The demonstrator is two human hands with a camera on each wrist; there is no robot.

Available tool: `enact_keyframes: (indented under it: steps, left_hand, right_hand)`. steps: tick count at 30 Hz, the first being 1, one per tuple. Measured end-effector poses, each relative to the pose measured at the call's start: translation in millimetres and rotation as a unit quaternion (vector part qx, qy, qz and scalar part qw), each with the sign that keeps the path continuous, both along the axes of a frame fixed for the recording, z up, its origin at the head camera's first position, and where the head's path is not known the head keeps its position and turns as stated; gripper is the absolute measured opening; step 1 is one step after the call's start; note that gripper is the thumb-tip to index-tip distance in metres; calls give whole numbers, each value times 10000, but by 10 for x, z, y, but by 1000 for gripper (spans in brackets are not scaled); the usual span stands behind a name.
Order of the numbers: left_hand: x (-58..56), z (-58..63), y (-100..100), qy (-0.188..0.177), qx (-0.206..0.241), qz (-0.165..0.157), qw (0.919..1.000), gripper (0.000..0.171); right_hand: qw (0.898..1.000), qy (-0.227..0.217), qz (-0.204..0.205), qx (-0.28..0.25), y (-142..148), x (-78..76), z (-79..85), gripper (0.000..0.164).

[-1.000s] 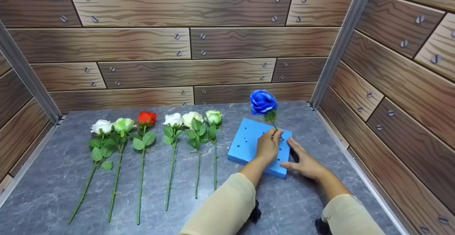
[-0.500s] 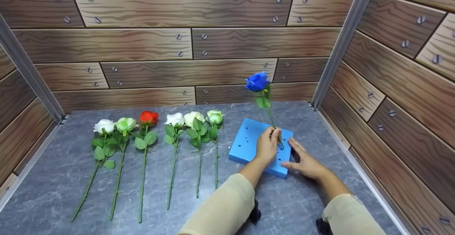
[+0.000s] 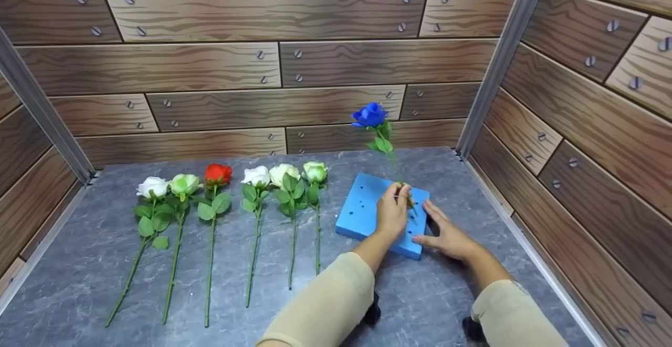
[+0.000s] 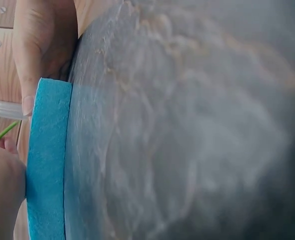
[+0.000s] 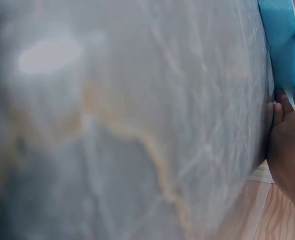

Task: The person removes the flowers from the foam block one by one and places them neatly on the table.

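Observation:
A blue artificial rose [image 3: 369, 115] leans up and to the left above a blue foam block [image 3: 362, 192] dotted with small holes. My left hand [image 3: 391, 213] pinches its stem low down, close over the block's right half. Below the fingers, the lower end of the stem points at the block's top. At the block's right edge, my right hand [image 3: 450, 238] holds it, thumb on the top and fingers along the side. The left wrist view catches a bit of green stem [image 4: 6, 131] beside the left hand, and the right thumb on the foam's edge.
To the left several roses lie in a row on the grey marbled tabletop [image 3: 68, 279]: a red rose [image 3: 218, 174], a white rose [image 3: 152, 187], a green-white rose [image 3: 314, 171] and others, stems toward me. Wood-patterned walls [image 3: 210, 69] enclose the back and sides.
The blue rose has risen, its bloom now higher and tilted further left, with more stem and leaves showing above my left hand. The right hand keeps its place on the block.

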State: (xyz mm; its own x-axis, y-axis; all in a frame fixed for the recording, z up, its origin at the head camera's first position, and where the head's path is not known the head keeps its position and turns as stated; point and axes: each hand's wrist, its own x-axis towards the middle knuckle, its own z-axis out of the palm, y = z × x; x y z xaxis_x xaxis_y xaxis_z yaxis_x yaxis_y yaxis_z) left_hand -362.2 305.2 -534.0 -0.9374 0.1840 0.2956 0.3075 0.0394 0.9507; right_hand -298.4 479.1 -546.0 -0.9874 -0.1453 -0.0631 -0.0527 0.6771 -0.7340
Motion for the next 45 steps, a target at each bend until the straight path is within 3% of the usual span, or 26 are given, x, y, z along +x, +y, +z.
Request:
enact_keyframes:
  steps: [4, 10, 19, 25, 30, 34, 45]
  left_hand:
    - [3, 67, -75, -32, 264, 51, 9996, 26]
    - [64, 135, -150, -149, 384, -249, 9988, 25]
    - [98, 192, -355, -836, 787, -429, 9925, 24]
    - [104, 209, -526, -962, 685, -579, 9913, 27]
    - [108, 214, -678, -1249, 776, -876, 9852, 26]
    - [115, 206, -791, -1348, 569, -1045, 9837, 26]
    - [126, 201, -968, -1301, 216, -1026, 9859, 29]
  right_hand:
    - [10000, 12, 33, 23, -37, -30, -4, 111]
    - [10000, 35, 18, 48, -33, -16, -5, 112]
    - [9998, -188, -72, 45, -7, -24, 5, 115]
    - [9996, -154, -65, 215, -3, -32, -3, 115]
    - [9997, -89, -57, 211, -26, -30, 1, 114]
    - [9996, -82, -57, 264, -32, -14, 2, 114]
    - [9996, -17, -33, 290, -37, -13, 4, 114]
